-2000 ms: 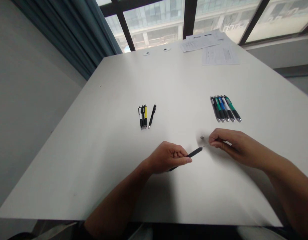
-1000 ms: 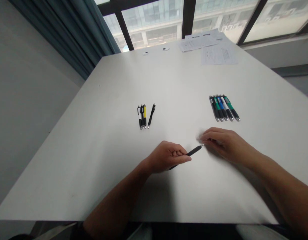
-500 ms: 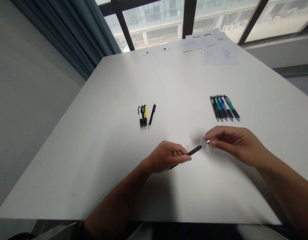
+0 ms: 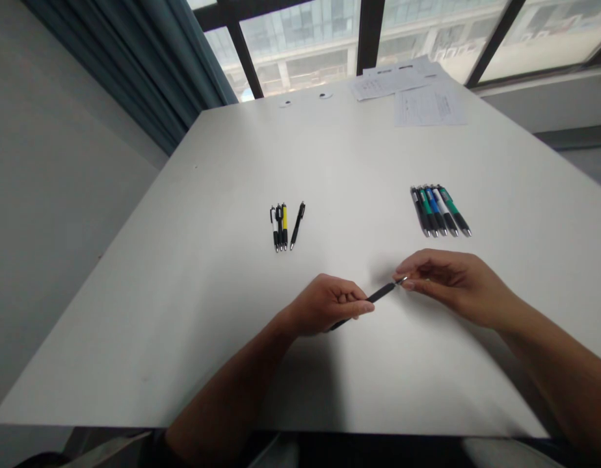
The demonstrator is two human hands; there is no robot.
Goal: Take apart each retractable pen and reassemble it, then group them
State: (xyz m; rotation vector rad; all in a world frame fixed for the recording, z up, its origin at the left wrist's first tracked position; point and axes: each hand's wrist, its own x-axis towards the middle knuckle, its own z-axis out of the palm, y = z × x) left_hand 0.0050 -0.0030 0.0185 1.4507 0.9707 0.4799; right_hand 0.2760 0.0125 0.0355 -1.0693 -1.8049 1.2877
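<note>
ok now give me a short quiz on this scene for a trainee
1. Which hand grips the barrel of the black pen?
2. How many pens lie side by side in the pen group nearest the right hand on the white table?
3. True or false: the yellow pen lies on the sheets of paper.

Key: 1. the left hand. 2. five. 3. false.
</note>
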